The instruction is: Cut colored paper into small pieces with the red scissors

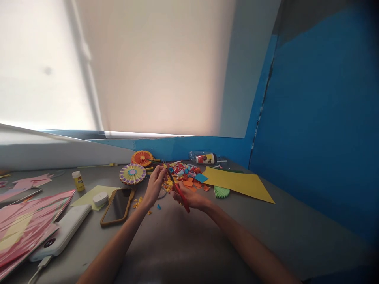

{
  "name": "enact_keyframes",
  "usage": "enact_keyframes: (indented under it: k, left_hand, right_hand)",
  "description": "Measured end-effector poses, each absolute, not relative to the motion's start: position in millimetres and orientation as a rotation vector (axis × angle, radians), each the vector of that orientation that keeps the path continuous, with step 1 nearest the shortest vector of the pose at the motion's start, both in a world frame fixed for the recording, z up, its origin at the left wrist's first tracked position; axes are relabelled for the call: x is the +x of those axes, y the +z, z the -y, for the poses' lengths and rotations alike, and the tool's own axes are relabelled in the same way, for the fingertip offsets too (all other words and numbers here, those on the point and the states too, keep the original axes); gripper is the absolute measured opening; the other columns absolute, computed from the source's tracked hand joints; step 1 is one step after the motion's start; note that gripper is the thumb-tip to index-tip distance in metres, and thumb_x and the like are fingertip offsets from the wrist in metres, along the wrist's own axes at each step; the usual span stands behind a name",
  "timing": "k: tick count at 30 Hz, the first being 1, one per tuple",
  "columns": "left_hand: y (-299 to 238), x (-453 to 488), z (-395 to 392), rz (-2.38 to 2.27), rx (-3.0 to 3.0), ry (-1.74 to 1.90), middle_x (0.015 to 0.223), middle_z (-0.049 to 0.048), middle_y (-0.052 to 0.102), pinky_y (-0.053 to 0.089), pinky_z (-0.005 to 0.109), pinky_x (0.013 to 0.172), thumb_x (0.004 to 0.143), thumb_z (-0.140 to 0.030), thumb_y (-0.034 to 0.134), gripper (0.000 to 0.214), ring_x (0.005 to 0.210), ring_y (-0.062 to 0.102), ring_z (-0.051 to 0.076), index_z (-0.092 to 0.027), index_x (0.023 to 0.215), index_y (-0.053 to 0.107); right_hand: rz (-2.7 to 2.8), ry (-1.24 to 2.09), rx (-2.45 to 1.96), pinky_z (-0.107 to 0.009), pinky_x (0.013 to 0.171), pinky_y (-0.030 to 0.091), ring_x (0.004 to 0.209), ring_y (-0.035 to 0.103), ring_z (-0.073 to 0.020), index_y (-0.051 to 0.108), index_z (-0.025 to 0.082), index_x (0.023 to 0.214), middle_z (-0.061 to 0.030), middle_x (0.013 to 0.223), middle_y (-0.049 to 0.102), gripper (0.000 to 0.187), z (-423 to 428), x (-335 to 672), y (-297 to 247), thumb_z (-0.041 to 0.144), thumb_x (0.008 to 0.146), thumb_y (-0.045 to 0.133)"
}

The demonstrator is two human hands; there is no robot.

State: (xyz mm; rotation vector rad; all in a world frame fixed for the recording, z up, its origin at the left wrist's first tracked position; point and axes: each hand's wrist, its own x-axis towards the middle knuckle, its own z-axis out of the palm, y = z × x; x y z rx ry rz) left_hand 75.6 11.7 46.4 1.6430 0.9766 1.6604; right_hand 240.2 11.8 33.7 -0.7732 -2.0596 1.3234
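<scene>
My right hand point(191, 197) is wrapped round the red handles of a pair of scissors point(184, 200), whose dark blades point up and to the left. Close by, my left hand point(155, 184) is closed in a pinch at the blades. A small piece of yellow paper point(165, 167) shows at its fingertips, partly hidden by fingers and blades. Just behind both hands lies a heap of cut paper scraps point(181, 169) in red, white, blue, orange and yellow. Small yellow scraps point(137, 202) lie left of my left wrist.
Two pleated paper rosettes, one orange point(142, 158) and one yellow-purple point(132, 174), lie at the back. On the left are a phone point(118, 206), a white case point(100, 198), a glue bottle point(78, 181) and a power bank point(66, 232). Yellow sheet point(239, 183) and black-capped bottle point(205, 158) lie right.
</scene>
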Motion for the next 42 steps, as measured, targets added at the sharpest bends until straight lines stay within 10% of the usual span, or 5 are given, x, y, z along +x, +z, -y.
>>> enact_keyframes:
  k: [24, 42]
  left_hand:
    - [41.7, 88.0, -5.3, -0.988, 1.662, 1.663, 0.066, -0.0041, 0.037, 0.031, 0.022, 0.054, 0.090, -0.043, 0.045, 0.029, 0.057, 0.035, 0.010, -0.020, 0.072, 0.041]
    - [40.0, 88.1, -7.7, -0.947, 1.658, 1.632, 0.066, -0.0039, 0.039, 0.030, 0.023, 0.055, 0.089, -0.044, 0.045, 0.029, 0.057, 0.036, 0.011, -0.020, 0.074, 0.043]
  right_hand:
    - [2.109, 1.386, -0.763, -0.021, 0.055, 0.036, 0.064, 0.041, -0.0101, 0.033, 0.023, 0.087, 0.0022, 0.076, 0.044, 0.045, -5.3, 247.5, 41.7, 0.051, 0.075, 0.066]
    - [1.747, 1.622, -0.835, -0.022, 0.048, 0.033, 0.054, 0.038, -0.0105, 0.038, 0.021, 0.074, 0.0007, 0.067, 0.044, 0.043, -6.4, 231.3, 33.4, 0.062, 0.086, 0.038]
